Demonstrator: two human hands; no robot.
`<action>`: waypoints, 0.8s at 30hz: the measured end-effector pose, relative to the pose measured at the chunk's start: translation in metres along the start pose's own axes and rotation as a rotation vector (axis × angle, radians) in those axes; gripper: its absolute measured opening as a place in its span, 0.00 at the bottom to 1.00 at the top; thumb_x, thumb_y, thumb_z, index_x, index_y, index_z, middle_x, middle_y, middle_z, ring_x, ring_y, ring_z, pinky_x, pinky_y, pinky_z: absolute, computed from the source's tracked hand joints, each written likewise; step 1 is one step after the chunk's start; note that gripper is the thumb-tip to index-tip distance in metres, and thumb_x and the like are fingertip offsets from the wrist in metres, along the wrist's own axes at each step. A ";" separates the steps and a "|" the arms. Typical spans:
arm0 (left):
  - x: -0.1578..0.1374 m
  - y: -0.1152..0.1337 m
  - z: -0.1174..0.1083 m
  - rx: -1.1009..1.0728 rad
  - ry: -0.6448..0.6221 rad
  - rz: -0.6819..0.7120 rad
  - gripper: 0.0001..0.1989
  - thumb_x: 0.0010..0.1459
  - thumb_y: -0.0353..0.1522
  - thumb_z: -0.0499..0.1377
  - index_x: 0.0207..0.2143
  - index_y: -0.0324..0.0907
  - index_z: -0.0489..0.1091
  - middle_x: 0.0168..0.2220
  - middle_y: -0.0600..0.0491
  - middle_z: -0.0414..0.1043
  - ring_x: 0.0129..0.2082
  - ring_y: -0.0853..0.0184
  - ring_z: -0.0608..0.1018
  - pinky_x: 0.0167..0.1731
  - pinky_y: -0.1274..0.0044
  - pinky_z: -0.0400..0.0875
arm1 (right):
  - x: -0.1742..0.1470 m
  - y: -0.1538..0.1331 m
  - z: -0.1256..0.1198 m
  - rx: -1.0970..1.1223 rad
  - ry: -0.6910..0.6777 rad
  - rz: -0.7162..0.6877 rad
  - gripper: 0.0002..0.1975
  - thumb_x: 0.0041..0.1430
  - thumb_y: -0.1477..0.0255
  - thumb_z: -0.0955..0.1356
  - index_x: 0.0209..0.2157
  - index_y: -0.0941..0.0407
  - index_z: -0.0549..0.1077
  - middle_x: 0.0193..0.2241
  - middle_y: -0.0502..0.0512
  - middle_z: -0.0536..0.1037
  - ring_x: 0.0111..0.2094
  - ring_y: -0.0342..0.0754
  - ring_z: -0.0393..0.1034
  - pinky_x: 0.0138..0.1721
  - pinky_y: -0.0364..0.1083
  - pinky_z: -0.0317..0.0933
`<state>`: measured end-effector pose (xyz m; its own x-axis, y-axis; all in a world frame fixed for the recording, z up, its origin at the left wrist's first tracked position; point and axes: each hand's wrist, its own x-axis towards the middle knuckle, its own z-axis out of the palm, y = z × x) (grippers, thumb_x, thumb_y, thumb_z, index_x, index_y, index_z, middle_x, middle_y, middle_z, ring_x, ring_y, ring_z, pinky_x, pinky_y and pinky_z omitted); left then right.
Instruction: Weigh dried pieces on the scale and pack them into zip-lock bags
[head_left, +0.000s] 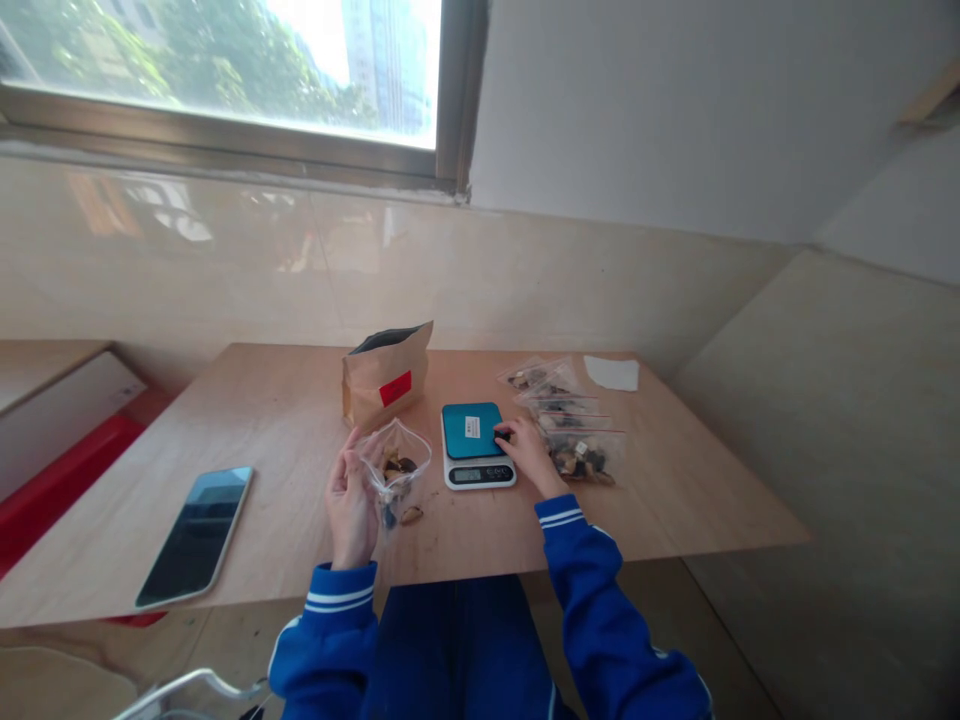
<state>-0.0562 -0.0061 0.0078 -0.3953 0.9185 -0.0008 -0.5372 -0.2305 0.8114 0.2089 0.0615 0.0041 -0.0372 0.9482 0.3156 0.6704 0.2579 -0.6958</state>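
Observation:
My left hand grips the side of a clear zip bag, whose mouth gapes wide. Brown and dark dried slices, perhaps mushroom, lie inside it. One loose dried slice rests on the table beside the bag. With its fingers pinched, my right hand is over the right edge of a digital kitchen scale and holds a small dark piece. The scale has a teal plate with a white label and a lit display too small to read.
Behind the left hand stands an open brown paper pouch with a red label. Several filled zip bags overlap right of the scale, near a white paper. A phone lies at the left on the wooden table.

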 end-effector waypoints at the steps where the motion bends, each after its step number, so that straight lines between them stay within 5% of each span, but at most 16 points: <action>1: -0.001 0.000 -0.001 0.000 0.001 0.003 0.25 0.59 0.45 0.58 0.55 0.44 0.66 0.51 0.43 0.75 0.54 0.60 0.75 0.56 0.65 0.66 | 0.002 -0.013 -0.001 0.021 0.011 -0.013 0.06 0.53 0.77 0.69 0.34 0.58 0.77 0.34 0.56 0.76 0.36 0.49 0.72 0.42 0.51 0.67; 5: -0.004 0.001 0.002 0.002 -0.007 -0.020 0.26 0.58 0.45 0.59 0.55 0.45 0.66 0.51 0.43 0.75 0.53 0.60 0.75 0.55 0.64 0.67 | 0.012 -0.091 -0.011 0.235 0.006 -0.180 0.11 0.58 0.69 0.69 0.43 0.55 0.76 0.41 0.55 0.78 0.41 0.47 0.73 0.43 0.46 0.66; 9: -0.008 0.004 0.008 -0.007 -0.019 -0.022 0.26 0.58 0.46 0.59 0.56 0.45 0.66 0.51 0.43 0.75 0.53 0.59 0.75 0.54 0.63 0.68 | 0.006 -0.142 -0.016 0.306 -0.175 -0.356 0.15 0.60 0.66 0.69 0.48 0.49 0.75 0.47 0.52 0.77 0.49 0.48 0.70 0.51 0.46 0.62; 13: -0.004 0.011 -0.001 -0.022 0.025 0.005 0.25 0.58 0.45 0.59 0.55 0.45 0.67 0.51 0.43 0.75 0.53 0.59 0.75 0.54 0.63 0.68 | -0.016 -0.119 0.005 0.303 -0.112 -0.203 0.13 0.66 0.69 0.62 0.48 0.53 0.74 0.45 0.56 0.77 0.44 0.48 0.71 0.43 0.46 0.65; 16: 0.000 0.015 -0.010 -0.006 0.073 0.049 0.24 0.57 0.45 0.60 0.54 0.45 0.68 0.49 0.42 0.76 0.53 0.59 0.76 0.55 0.63 0.67 | -0.040 -0.090 0.038 0.066 -0.170 -0.130 0.09 0.62 0.73 0.66 0.42 0.57 0.76 0.41 0.59 0.75 0.45 0.51 0.68 0.48 0.50 0.63; 20: -0.001 0.020 -0.015 0.015 0.082 0.068 0.25 0.56 0.46 0.60 0.54 0.45 0.69 0.50 0.40 0.75 0.52 0.58 0.76 0.54 0.62 0.68 | -0.066 -0.084 0.080 -0.220 -0.383 -0.213 0.10 0.55 0.66 0.73 0.39 0.54 0.77 0.47 0.58 0.72 0.51 0.56 0.63 0.52 0.55 0.58; 24: -0.006 0.023 -0.014 0.012 0.070 0.053 0.25 0.57 0.46 0.60 0.54 0.46 0.68 0.50 0.41 0.75 0.52 0.58 0.76 0.53 0.62 0.69 | -0.069 -0.095 0.087 -0.342 -0.442 -0.299 0.03 0.58 0.70 0.71 0.35 0.54 0.77 0.46 0.56 0.72 0.51 0.55 0.63 0.52 0.55 0.55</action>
<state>-0.0766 -0.0215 0.0186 -0.4741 0.8804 0.0016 -0.5057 -0.2738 0.8181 0.0835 -0.0120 -0.0077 -0.5133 0.8501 0.1176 0.7796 0.5192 -0.3502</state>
